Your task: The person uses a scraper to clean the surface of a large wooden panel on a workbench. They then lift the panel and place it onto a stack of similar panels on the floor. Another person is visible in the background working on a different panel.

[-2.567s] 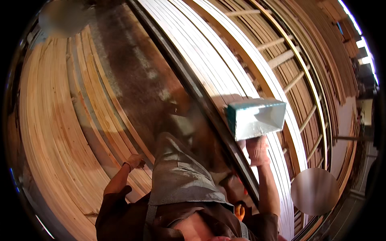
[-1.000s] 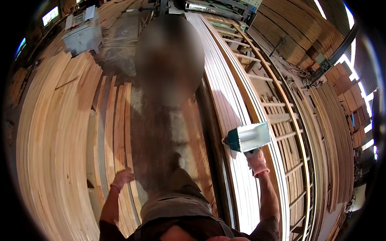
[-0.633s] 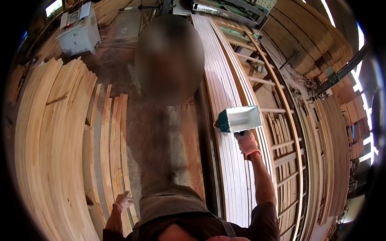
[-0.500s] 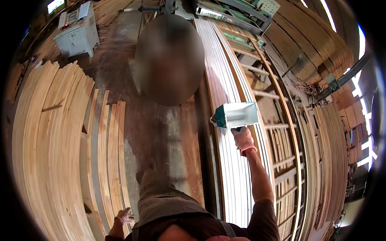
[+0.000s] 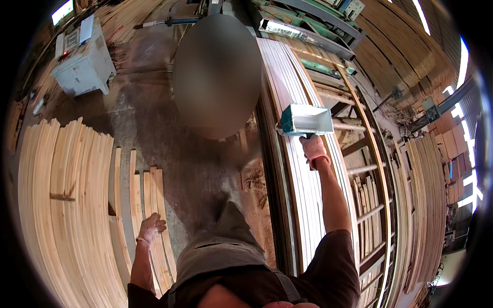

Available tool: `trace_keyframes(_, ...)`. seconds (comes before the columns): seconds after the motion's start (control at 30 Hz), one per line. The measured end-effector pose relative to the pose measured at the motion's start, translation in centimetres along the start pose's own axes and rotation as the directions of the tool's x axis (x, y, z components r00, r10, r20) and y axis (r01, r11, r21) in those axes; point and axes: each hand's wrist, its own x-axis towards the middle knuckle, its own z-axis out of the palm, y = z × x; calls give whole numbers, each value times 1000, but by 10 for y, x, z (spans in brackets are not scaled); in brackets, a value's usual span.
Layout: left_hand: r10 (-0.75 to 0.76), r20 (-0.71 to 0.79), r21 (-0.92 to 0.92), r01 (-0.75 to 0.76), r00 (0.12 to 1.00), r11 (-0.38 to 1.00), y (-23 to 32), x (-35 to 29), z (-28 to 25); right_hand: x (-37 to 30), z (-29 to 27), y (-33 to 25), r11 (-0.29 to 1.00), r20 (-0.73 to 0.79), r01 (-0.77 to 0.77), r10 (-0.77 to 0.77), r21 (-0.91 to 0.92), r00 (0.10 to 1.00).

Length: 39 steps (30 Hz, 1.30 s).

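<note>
My right hand (image 5: 314, 149), in a pinkish knit glove, grips the dark handle of a teal box-shaped hopper (image 5: 306, 119) with a whitish inside and an open top. The hopper is over a long row of narrow wood strips (image 5: 303, 169) laid side by side, whose top faces look bright white. Whether it touches them I cannot tell. Off to the left, my gloved left hand (image 5: 150, 229) hangs over a few loose strips (image 5: 156, 197), its fingers loosely bent and slightly apart, with nothing visible in them.
A broad stack of pale boards (image 5: 61, 205) lies at far left, a grey cabinet (image 5: 84, 69) beyond it. Along the right of the strips runs a wooden rack with rungs (image 5: 365, 169). Green machinery (image 5: 308, 31) stands at the far end. A blurred oval hides the upper middle.
My right hand has carried the hopper farther away along the strips. My left hand has come up and forward beside the loose strips. The view has shifted as I move.
</note>
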Motion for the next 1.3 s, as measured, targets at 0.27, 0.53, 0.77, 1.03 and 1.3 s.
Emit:
trace_keyframes(0.27, -70, -126, -128, 54, 990, 990, 71, 164, 22, 298, 64, -113, 986, -17, 136, -135, 94, 991)
trace_keyframes(0.53, -244, -574, 54, 333, 782, 941, 88, 187, 90, 589, 93, -210, 994, 51, 91, -89, -55, 995)
trace_keyframes(0.77, -285, -621, 236, 521, 730, 820, 105, 227, 52, 677, 100, -272, 997, 71, 72, -69, -40, 995)
trace_keyframes(1.03, -403, -395, 257, 520, 826, 814, 301, 399, -8, 332, 64, -140, 713, 231, 306, -204, -631, 951)
trace_keyframes(1.3, -397, -295, 529, 495, 869, 690, 458, 551, 99, -222, 2, -72, 224, -119, -813, 934, -537, 336)
